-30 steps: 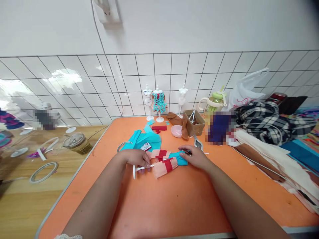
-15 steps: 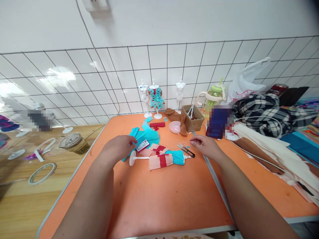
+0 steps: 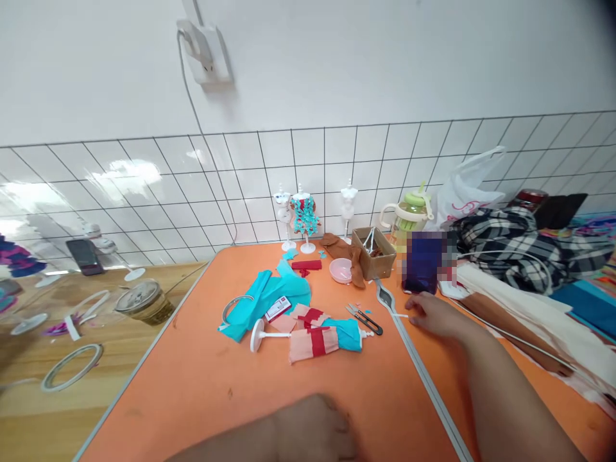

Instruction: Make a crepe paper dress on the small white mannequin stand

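Observation:
My left hand hovers low at the near edge, blurred, fingers curled inward; whatever they may hold is hidden. Out to the right, my right hand has its fingertips pinched at a thin white stick above the grey table seam. Between them lies a small white dress form on its side, wearing a peach, red and turquoise paper dress. Thread snips rest beyond its neck end. Behind it are turquoise crepe paper, a white-and-red card and a tape roll.
Farther back stand dress forms, one with turquoise ruffles, a pink bowl, a cardboard box and a green-lidded jug. A phone, cables and plaid cloth occupy the right. A lidded jar sits left.
My left hand has left the turquoise paper and come back toward me, uncovering the tape roll. My right hand has moved right, and a white stick now shows at its fingertips. The view has tilted upward.

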`<move>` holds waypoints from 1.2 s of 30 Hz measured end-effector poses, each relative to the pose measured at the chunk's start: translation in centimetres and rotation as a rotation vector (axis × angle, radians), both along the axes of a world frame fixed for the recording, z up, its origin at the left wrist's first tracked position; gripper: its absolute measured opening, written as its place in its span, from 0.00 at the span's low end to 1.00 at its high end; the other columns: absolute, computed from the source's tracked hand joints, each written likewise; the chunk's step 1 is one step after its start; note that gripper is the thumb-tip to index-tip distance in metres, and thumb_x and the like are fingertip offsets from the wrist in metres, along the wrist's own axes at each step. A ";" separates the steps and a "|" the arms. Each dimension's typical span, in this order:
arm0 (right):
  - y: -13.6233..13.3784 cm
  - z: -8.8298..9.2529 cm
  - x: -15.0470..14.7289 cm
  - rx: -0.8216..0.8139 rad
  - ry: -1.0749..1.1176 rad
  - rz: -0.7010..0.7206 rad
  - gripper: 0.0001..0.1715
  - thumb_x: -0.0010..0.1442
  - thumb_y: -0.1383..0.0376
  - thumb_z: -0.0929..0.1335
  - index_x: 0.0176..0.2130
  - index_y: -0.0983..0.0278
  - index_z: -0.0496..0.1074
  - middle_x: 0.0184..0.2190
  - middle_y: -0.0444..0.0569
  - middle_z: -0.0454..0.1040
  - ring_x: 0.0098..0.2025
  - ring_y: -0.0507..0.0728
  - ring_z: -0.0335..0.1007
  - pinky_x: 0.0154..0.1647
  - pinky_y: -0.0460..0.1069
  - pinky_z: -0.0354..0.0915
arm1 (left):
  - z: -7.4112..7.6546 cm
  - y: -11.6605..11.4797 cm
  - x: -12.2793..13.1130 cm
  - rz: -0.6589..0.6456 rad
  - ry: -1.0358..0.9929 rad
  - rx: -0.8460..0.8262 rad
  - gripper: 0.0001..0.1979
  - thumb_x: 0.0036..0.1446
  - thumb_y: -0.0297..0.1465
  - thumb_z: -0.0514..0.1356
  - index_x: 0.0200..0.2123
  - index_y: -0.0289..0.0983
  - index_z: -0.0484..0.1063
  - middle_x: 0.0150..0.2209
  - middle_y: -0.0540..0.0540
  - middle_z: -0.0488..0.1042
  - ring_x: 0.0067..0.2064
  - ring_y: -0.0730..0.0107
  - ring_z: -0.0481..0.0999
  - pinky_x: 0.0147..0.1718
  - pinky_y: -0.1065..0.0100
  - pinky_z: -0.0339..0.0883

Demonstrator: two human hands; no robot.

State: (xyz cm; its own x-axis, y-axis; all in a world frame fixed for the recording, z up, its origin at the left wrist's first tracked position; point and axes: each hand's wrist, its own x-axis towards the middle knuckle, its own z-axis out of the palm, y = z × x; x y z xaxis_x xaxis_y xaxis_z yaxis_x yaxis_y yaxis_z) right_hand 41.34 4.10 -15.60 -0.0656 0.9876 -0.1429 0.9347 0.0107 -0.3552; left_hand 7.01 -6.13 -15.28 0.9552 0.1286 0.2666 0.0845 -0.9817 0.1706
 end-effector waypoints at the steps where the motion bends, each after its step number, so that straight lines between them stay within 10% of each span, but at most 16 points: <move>1: 0.2 -0.3 0.1 0.003 -0.010 -0.001 0.14 0.53 0.70 0.66 0.41 0.64 0.74 0.44 0.54 0.72 0.42 0.58 0.71 0.41 0.49 0.62 | -1.5 0.1 0.3 -0.020 -0.010 -0.006 0.09 0.57 0.31 0.58 0.25 0.42 0.73 0.20 0.52 0.73 0.24 0.71 0.71 0.21 0.67 0.57; 4: 0.7 -0.9 -0.3 0.016 -0.043 -0.015 0.08 0.52 0.72 0.65 0.32 0.65 0.73 0.39 0.54 0.72 0.38 0.57 0.70 0.37 0.48 0.61 | -2.7 1.7 0.2 0.121 -0.091 -0.140 0.10 0.56 0.30 0.56 0.39 0.42 0.75 0.23 0.50 0.77 0.25 0.70 0.74 0.24 0.68 0.62; 8: 1.0 -0.9 -1.1 0.017 -0.039 -0.027 0.04 0.52 0.69 0.66 0.27 0.64 0.72 0.33 0.53 0.74 0.34 0.58 0.70 0.31 0.48 0.58 | -0.7 3.3 -0.5 0.252 -0.185 -0.269 0.12 0.60 0.31 0.52 0.40 0.40 0.75 0.26 0.47 0.79 0.26 0.69 0.76 0.24 0.69 0.62; 18: 0.2 1.3 -2.3 0.119 0.034 -0.017 0.08 0.59 0.66 0.63 0.29 0.63 0.70 0.34 0.51 0.74 0.34 0.56 0.70 0.32 0.48 0.58 | -0.4 2.5 -0.6 0.179 -0.220 -0.350 0.13 0.61 0.30 0.52 0.42 0.40 0.76 0.28 0.46 0.80 0.28 0.68 0.76 0.27 0.69 0.65; 26: -3.8 5.4 -11.0 0.497 0.221 0.426 0.06 0.64 0.64 0.63 0.36 0.61 0.69 0.37 0.47 0.72 0.37 0.55 0.68 0.36 0.48 0.60 | 1.9 2.4 -1.9 0.757 -0.545 -0.107 0.20 0.61 0.34 0.57 0.57 0.43 0.66 0.51 0.41 0.71 0.52 0.58 0.67 0.52 0.57 0.60; 36: -6.8 4.1 -16.1 0.553 0.184 0.562 0.07 0.64 0.64 0.63 0.35 0.61 0.69 0.33 0.47 0.73 0.34 0.55 0.67 0.31 0.49 0.57 | 2.5 3.1 -2.0 0.868 -0.400 0.025 0.08 0.61 0.32 0.57 0.35 0.44 0.78 0.46 0.47 0.75 0.50 0.59 0.67 0.49 0.55 0.56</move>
